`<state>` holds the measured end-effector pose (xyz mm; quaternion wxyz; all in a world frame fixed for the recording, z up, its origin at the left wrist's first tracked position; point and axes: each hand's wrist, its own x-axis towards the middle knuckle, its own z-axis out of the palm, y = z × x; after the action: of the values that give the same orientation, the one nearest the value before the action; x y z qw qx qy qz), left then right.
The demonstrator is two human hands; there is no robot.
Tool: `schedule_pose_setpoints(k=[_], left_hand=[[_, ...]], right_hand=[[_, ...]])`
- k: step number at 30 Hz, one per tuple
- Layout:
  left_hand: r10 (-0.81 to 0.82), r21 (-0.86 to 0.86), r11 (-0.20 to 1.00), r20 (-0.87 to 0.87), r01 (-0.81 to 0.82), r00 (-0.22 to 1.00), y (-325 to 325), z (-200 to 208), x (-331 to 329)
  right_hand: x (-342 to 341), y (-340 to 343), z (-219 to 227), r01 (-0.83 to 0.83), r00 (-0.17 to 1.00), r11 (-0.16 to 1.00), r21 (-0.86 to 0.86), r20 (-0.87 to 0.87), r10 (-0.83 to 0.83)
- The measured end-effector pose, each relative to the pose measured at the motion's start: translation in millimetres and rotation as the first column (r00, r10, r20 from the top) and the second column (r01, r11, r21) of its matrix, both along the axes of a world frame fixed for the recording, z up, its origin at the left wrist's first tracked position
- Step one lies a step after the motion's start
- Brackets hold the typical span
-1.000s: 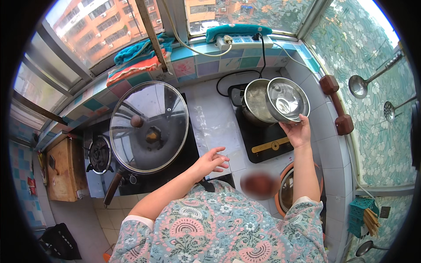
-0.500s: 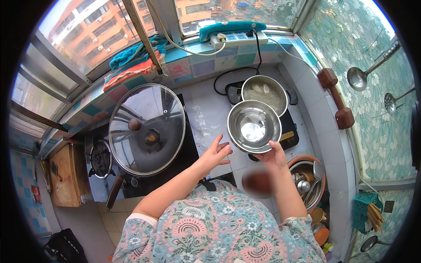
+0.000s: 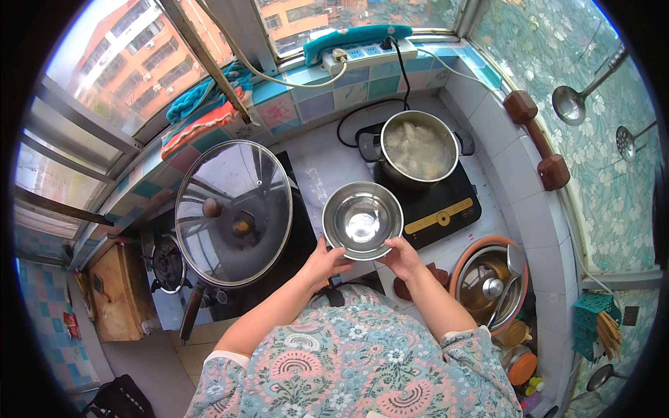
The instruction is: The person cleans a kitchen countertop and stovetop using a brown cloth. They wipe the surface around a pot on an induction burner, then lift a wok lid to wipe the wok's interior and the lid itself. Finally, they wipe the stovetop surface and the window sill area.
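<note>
A shiny steel bowl (image 3: 362,216) is held between my two hands, close in front of my body. My left hand (image 3: 325,265) grips its near left rim, and my right hand (image 3: 403,258) grips the near right rim, thumb on top. The inside of the bowl shows only bright reflections. Beyond it, a steel pot (image 3: 419,148) with black handles stands on a black induction cooker (image 3: 446,212). Cloudy, bubbling liquid with pale pieces fills the pot.
To the left, a large wok with a glass lid (image 3: 233,212) sits on the gas stove (image 3: 293,261). At right stands an orange-rimmed basin (image 3: 463,254) holding a lidded pan and ladle. A power strip (image 3: 362,56) lies along the back ledge; ladles (image 3: 571,104) hang on the right.
The bowl has moved left and nearer to me, away from the pot's front edge. My left hand, spread and apart from it before, has taken hold of its rim.
</note>
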<state>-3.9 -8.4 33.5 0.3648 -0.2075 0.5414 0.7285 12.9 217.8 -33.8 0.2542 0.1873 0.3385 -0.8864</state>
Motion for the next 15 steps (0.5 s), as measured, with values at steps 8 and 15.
schedule_pose_setpoints(k=[8,15], left_hand=[[0.133,-0.122,0.984,-0.005,-0.133,0.991,-3,-40,-17],[0.258,-0.126,0.958,-0.003,-0.256,0.966,1,-67,-39]], right_hand=[[-19,-20,10,0.080,0.997,0.991,0.111,0.016,-0.082],[23,10,14,0.110,0.993,0.952,0.285,0.006,-0.117]])
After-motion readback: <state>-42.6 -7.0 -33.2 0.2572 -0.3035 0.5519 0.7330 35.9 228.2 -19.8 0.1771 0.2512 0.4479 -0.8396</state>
